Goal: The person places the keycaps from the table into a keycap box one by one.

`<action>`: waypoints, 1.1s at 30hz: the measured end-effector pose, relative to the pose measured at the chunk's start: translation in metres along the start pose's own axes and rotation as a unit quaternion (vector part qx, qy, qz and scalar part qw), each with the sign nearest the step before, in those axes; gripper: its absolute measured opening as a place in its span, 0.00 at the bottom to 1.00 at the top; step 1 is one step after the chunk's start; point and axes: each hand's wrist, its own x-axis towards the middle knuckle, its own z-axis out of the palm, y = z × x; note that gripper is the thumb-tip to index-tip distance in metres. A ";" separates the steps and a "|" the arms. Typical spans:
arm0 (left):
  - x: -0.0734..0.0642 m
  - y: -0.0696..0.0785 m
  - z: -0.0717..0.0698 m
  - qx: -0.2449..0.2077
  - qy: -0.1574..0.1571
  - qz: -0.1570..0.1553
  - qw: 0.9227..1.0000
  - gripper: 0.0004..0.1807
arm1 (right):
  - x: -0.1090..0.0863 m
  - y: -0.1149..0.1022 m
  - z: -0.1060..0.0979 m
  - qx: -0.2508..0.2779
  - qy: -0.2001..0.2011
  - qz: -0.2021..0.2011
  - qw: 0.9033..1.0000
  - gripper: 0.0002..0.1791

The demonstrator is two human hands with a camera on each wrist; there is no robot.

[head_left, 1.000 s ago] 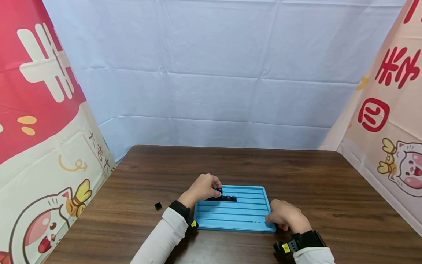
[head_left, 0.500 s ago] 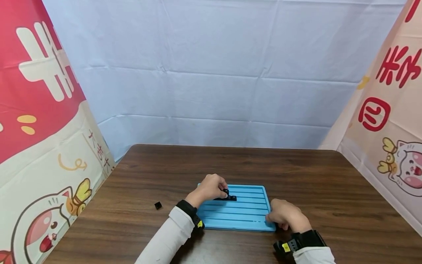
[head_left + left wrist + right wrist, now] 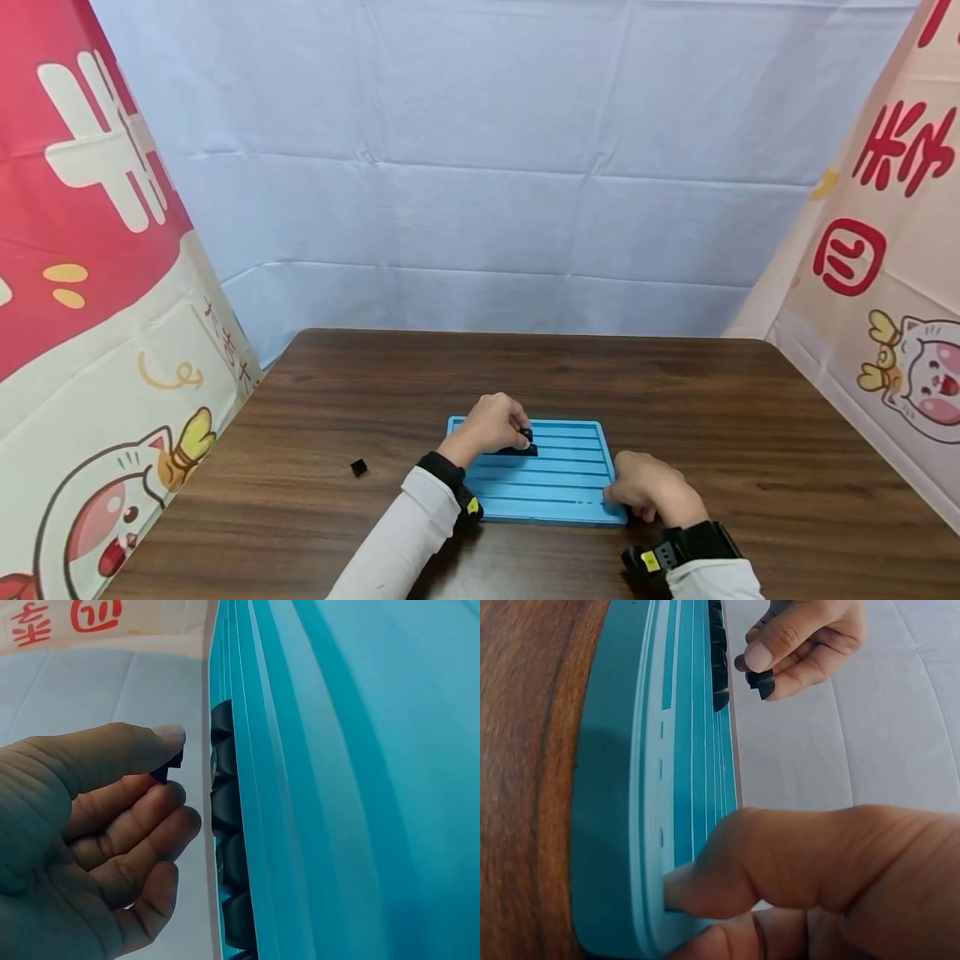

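Note:
My left hand [image 3: 492, 422] pinches a small black keycap [image 3: 172, 762] between thumb and fingertip, above the far part of a light blue ridged tray [image 3: 547, 493]. Several black keycaps [image 3: 226, 811] stand side by side in one of the tray's grooves; in the head view the left hand covers most of them. The right hand [image 3: 654, 485] holds the tray's near right corner, thumb [image 3: 705, 889] over the rim and other fingers bent at the outer side.
A single black keycap [image 3: 358, 467] lies on the brown wooden table [image 3: 300, 500] to the left of the tray. A pale blue cloth [image 3: 480, 167] hangs behind the table, with printed cloths at both sides.
The left hand has moved rightward along the row with the keycap in its fingertips. The right hand and the tray have stayed in place.

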 end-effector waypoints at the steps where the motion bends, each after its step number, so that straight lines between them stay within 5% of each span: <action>1: 0.000 0.002 0.000 0.002 0.000 -0.004 1.000 0.06 | 0.000 0.000 0.000 0.000 0.000 0.000 1.000 0.09; 9: 0.004 0.009 0.002 0.022 -0.008 -0.027 0.999 0.06 | -0.001 0.000 -0.001 0.009 -0.004 -0.004 1.000 0.09; 33: 0.012 0.022 0.020 0.053 -0.036 -0.014 0.998 0.05 | -0.001 0.000 -0.001 0.003 -0.007 -0.005 1.000 0.09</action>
